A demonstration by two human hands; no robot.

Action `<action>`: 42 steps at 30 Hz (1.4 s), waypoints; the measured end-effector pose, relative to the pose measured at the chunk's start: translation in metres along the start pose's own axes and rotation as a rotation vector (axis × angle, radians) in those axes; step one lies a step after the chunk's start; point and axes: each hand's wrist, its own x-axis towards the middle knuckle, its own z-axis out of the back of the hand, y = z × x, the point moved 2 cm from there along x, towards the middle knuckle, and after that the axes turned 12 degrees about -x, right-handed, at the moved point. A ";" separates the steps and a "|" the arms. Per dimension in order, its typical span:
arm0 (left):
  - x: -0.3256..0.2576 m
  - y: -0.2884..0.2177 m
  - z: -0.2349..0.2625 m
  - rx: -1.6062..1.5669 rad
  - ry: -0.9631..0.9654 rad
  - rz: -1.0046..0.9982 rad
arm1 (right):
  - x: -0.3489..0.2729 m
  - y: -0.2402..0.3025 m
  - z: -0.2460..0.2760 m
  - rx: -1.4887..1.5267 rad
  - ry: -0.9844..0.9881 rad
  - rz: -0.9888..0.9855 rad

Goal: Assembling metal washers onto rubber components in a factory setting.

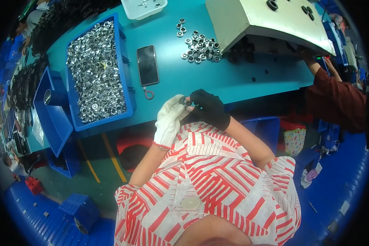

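Observation:
My left hand [169, 117], in a white knit glove, pinches a small dark ring-shaped part [186, 102] with a metallic glint, held above the table's near edge. My right hand [210, 108] wears a black glove with bare fingertips, and its thumb and finger close on the same part from the other side. Finer detail of the part is too small to make out. Beyond my hands, a loose group of shiny chrome ring parts [201, 47] lies on the teal table [168, 74]. A blue crate [126, 78] full of similar chrome parts stands to the left.
A dark-screened phone [147, 65] with a pinkish ring strap [149, 95] lies beside the crate. At the back are a white tray [145, 11] and a pale sloped housing [270, 22] with black rings on top. Another person's sleeve [342, 100] is at right.

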 end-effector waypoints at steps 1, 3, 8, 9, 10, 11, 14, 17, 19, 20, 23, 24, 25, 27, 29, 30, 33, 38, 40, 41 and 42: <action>0.001 0.002 0.000 0.002 0.003 0.005 | -0.002 -0.002 -0.001 0.018 -0.035 0.016; 0.002 0.003 -0.002 0.036 0.018 -0.001 | -0.002 -0.007 -0.001 0.036 -0.073 0.034; 0.003 0.002 -0.005 0.227 -0.037 -0.011 | -0.005 -0.003 -0.008 0.000 -0.087 0.056; 0.002 0.001 -0.005 0.262 -0.042 -0.033 | -0.006 0.000 -0.007 -0.001 -0.089 0.057; 0.002 0.001 -0.005 0.298 -0.047 -0.054 | -0.006 0.000 -0.007 0.082 -0.039 -0.038; 0.002 0.003 -0.004 0.299 -0.045 -0.055 | -0.007 0.000 -0.007 0.167 0.012 -0.133; 0.003 0.012 0.004 0.372 0.008 -0.179 | -0.015 -0.008 -0.021 0.137 0.025 -0.088; 0.004 0.014 0.004 0.481 0.000 -0.242 | -0.014 -0.003 -0.013 -0.023 0.107 -0.172; 0.003 0.010 -0.009 0.691 0.011 -0.248 | -0.013 -0.005 -0.008 -0.025 0.090 -0.169; 0.003 0.006 -0.013 0.690 0.014 -0.245 | -0.014 -0.006 -0.006 -0.027 0.071 -0.165; 0.005 0.000 -0.014 0.722 0.044 -0.137 | -0.011 -0.011 -0.015 -0.173 0.059 -0.073; 0.005 0.000 -0.005 0.877 0.040 -0.177 | -0.010 -0.006 -0.015 -0.183 0.063 -0.055; 0.005 -0.002 0.002 1.030 0.032 -0.223 | -0.009 0.002 -0.016 -0.192 0.117 -0.085; 0.000 -0.001 -0.002 1.165 0.093 -0.477 | -0.012 0.002 -0.016 -0.143 0.199 -0.139; 0.010 0.007 0.008 1.186 0.142 -0.446 | -0.028 -0.031 -0.040 -0.152 0.204 -0.141; 0.011 0.008 0.013 1.159 0.160 -0.411 | -0.029 -0.026 -0.036 -0.108 0.161 -0.113; 0.007 0.009 0.016 1.122 0.170 -0.174 | -0.038 -0.041 -0.047 -0.126 0.258 -0.133; 0.003 0.003 0.006 1.193 0.142 0.009 | -0.024 -0.006 -0.017 -0.298 0.360 -0.125; 0.003 0.016 0.010 1.093 0.028 -0.214 | -0.019 -0.018 -0.023 -0.343 0.309 -0.037; 0.005 0.013 0.005 1.114 -0.010 -0.293 | -0.014 -0.016 -0.021 -0.295 0.189 0.010; 0.006 0.010 0.002 1.114 0.012 -0.286 | -0.010 -0.017 -0.017 -0.272 0.225 0.039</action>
